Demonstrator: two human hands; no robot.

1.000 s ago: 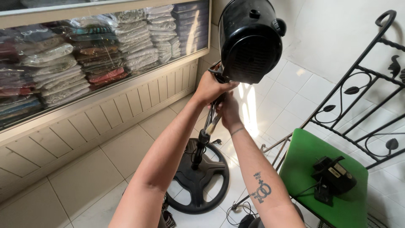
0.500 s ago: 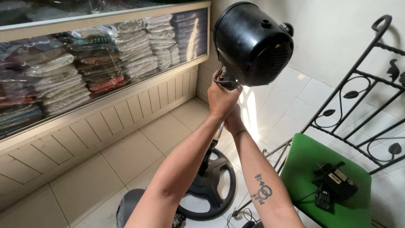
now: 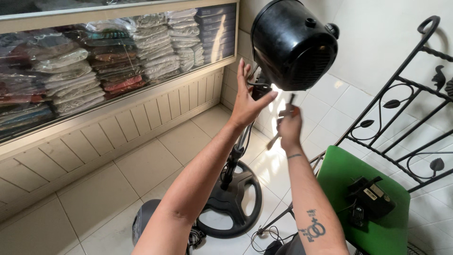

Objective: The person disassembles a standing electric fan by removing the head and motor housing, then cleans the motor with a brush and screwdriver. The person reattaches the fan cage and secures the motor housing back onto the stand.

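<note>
A black fan motor housing (image 3: 293, 43) sits on top of a metal stand pole (image 3: 238, 146) with a round black base (image 3: 235, 200). My left hand (image 3: 248, 100) is spread open with its fingers apart, palm against the neck just below the housing. My right hand (image 3: 289, 126) is a little lower and to the right, closed on a thin tool (image 3: 278, 132) that looks like a screwdriver; its tip points up toward the underside of the housing.
A glass-fronted cabinet (image 3: 108, 56) with stacked folded fabrics runs along the left wall. A green chair seat (image 3: 349, 189) with a black iron back (image 3: 406, 104) stands at right, holding a black device (image 3: 368, 198). Cables (image 3: 264, 233) lie on the white tiled floor.
Both hands were clasped together on the neck under the housing. Now they have come apart: the left hand has opened flat and the right has drawn back to the right with the tool.
</note>
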